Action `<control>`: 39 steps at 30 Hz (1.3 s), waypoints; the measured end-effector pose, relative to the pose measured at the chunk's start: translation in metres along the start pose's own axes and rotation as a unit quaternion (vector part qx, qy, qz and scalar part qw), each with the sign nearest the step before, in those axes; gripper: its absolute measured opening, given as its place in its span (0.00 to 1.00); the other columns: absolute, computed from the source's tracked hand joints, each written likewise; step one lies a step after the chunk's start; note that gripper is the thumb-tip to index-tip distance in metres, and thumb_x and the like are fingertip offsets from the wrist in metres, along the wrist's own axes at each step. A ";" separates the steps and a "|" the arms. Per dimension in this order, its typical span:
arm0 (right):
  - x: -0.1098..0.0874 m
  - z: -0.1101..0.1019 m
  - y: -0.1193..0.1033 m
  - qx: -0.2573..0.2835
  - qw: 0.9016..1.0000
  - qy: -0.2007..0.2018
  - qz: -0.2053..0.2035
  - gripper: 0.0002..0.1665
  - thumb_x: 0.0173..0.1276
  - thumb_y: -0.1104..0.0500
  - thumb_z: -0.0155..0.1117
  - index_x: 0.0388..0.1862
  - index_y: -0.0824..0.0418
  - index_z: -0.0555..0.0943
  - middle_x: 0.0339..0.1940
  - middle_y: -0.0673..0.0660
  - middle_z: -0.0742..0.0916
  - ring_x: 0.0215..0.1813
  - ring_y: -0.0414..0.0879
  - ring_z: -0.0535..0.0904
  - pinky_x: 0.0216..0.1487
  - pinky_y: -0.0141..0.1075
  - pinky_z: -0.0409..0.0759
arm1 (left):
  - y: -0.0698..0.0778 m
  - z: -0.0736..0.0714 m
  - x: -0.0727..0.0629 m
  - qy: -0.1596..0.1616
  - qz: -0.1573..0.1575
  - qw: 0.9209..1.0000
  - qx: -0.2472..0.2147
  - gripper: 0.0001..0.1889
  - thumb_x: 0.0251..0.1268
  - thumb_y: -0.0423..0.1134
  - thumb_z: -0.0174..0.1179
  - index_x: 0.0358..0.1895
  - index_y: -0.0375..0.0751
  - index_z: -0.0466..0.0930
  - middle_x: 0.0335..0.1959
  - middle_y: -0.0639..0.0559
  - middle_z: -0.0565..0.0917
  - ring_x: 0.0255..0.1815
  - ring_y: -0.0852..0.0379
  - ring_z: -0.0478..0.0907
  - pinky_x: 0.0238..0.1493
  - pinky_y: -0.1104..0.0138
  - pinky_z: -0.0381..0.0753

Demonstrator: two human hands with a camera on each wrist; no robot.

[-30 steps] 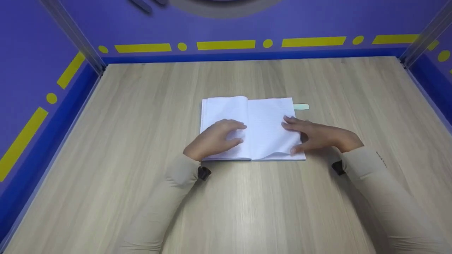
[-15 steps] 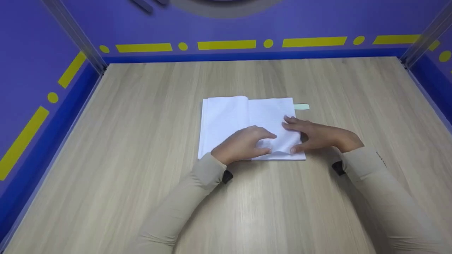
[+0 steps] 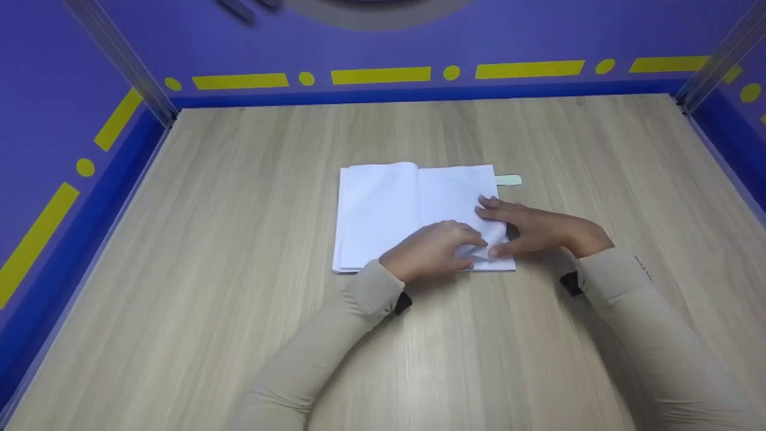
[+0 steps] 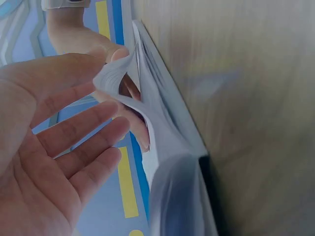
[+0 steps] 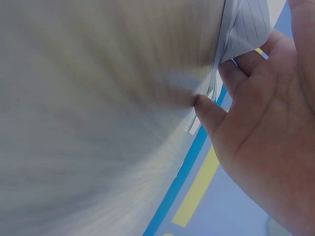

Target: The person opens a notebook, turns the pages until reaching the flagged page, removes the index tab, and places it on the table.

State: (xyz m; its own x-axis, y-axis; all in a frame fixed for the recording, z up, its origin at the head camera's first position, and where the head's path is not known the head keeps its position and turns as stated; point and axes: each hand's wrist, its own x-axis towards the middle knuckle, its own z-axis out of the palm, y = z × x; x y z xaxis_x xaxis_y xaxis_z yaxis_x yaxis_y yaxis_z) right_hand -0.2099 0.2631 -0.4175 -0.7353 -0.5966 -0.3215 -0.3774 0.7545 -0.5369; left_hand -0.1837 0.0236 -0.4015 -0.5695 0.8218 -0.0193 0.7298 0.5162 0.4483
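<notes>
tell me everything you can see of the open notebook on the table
The notebook lies open on the wood-grain table, its white paper pages ruled and apparently unwritten. The right page bows upward near its lower outer corner. A pale green tab sticks out past the upper right edge. The right grip touches the right page; whether the left grip does is unclear.

No word, number or brand that we can read. At the right of the head view, along the outer edge of the right sleeve, we note a short row of dark marks resembling lettering, too small for us to make out. On the notebook, mid-frame, we find ruled lines, nothing legible.
</notes>
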 end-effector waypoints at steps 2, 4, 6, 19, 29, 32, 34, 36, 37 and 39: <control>0.000 0.000 0.000 -0.003 1.000 0.002 -0.009 0.54 0.61 0.38 0.66 0.76 0.61 0.55 0.80 0.59 0.51 0.80 0.59 0.41 0.75 0.59 0.45 | 0.001 0.001 0.001 -0.002 -0.002 1.000 0.001 0.18 0.62 0.34 0.61 0.56 0.44 0.81 0.56 0.53 0.83 0.61 0.59 0.76 0.66 0.70 0.69; 0.000 0.000 0.001 -0.005 1.000 0.003 -0.016 0.53 0.61 0.39 0.66 0.76 0.62 0.55 0.80 0.60 0.51 0.80 0.59 0.41 0.75 0.59 0.46 | 0.001 0.003 0.002 -0.002 -0.004 1.000 0.000 0.18 0.62 0.32 0.61 0.56 0.44 0.82 0.56 0.53 0.83 0.61 0.59 0.76 0.66 0.70 0.69; 0.001 0.000 0.001 -0.006 1.000 0.004 -0.018 0.53 0.61 0.39 0.66 0.76 0.63 0.55 0.80 0.60 0.52 0.80 0.60 0.42 0.75 0.59 0.46 | 0.002 0.004 0.003 0.001 -0.008 1.000 -0.002 0.18 0.61 0.32 0.61 0.56 0.44 0.82 0.56 0.53 0.83 0.61 0.59 0.76 0.66 0.69 0.69; 0.002 0.002 0.001 -0.005 1.000 0.003 -0.006 0.56 0.59 0.37 0.67 0.77 0.60 0.53 0.80 0.59 0.49 0.80 0.59 0.39 0.75 0.60 0.44 | 0.002 0.006 0.004 0.008 -0.011 1.000 0.016 0.19 0.65 0.28 0.54 0.57 0.42 0.81 0.56 0.51 0.83 0.62 0.58 0.76 0.66 0.69 0.70; 0.001 0.003 -0.002 0.005 1.000 0.011 0.001 0.60 0.53 0.38 0.72 0.77 0.59 0.53 0.81 0.59 0.46 0.80 0.60 0.39 0.75 0.59 0.46 | 0.001 0.007 0.003 0.021 -0.010 1.000 0.019 0.18 0.65 0.28 0.53 0.56 0.42 0.82 0.56 0.51 0.83 0.61 0.58 0.77 0.65 0.69 0.71; 0.001 0.003 -0.002 0.005 1.000 0.016 -0.003 0.63 0.51 0.40 0.74 0.77 0.61 0.52 0.80 0.61 0.46 0.80 0.61 0.38 0.75 0.59 0.46 | 0.000 0.008 0.003 0.032 -0.011 0.999 0.008 0.18 0.64 0.28 0.54 0.55 0.42 0.82 0.55 0.52 0.83 0.60 0.59 0.78 0.64 0.71 0.72; 0.001 0.003 -0.002 0.005 1.000 0.020 -0.003 0.64 0.50 0.40 0.75 0.77 0.63 0.51 0.80 0.62 0.46 0.80 0.61 0.38 0.75 0.58 0.45 | -0.001 0.008 0.002 0.041 -0.011 0.999 -0.004 0.18 0.63 0.27 0.54 0.55 0.41 0.82 0.54 0.52 0.84 0.59 0.59 0.78 0.62 0.71 0.73; 0.001 0.003 -0.002 0.005 1.000 0.024 -0.002 0.66 0.50 0.40 0.75 0.77 0.64 0.49 0.80 0.62 0.46 0.80 0.61 0.37 0.76 0.58 0.44 | -0.003 0.008 0.001 0.055 -0.011 0.998 -0.021 0.18 0.63 0.27 0.54 0.54 0.40 0.83 0.54 0.51 0.84 0.58 0.59 0.79 0.61 0.72 0.74; 0.001 0.003 -0.001 0.007 1.000 0.026 -0.002 0.67 0.50 0.40 0.75 0.77 0.64 0.47 0.80 0.63 0.45 0.80 0.61 0.36 0.76 0.58 0.44 | -0.003 0.009 0.000 0.062 -0.011 0.998 -0.026 0.18 0.63 0.26 0.54 0.53 0.40 0.83 0.53 0.51 0.84 0.58 0.59 0.79 0.60 0.73 0.75; 0.000 0.003 0.000 0.008 1.000 0.030 -0.003 0.69 0.50 0.41 0.76 0.78 0.65 0.45 0.80 0.63 0.44 0.80 0.61 0.36 0.76 0.59 0.43 | -0.005 0.009 -0.001 0.079 -0.010 0.996 -0.045 0.17 0.62 0.26 0.54 0.52 0.39 0.84 0.52 0.51 0.85 0.56 0.60 0.80 0.58 0.74 0.75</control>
State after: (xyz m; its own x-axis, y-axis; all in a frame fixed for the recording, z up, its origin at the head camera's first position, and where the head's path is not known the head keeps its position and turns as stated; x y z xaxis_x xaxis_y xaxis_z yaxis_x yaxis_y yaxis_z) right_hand -0.2081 0.2621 -0.4197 -0.7662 -0.5824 -0.2714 -0.3724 0.7467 -0.5511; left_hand -0.1837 0.0222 -0.4118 -0.6411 0.7598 0.1081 0.6848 0.5029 0.5273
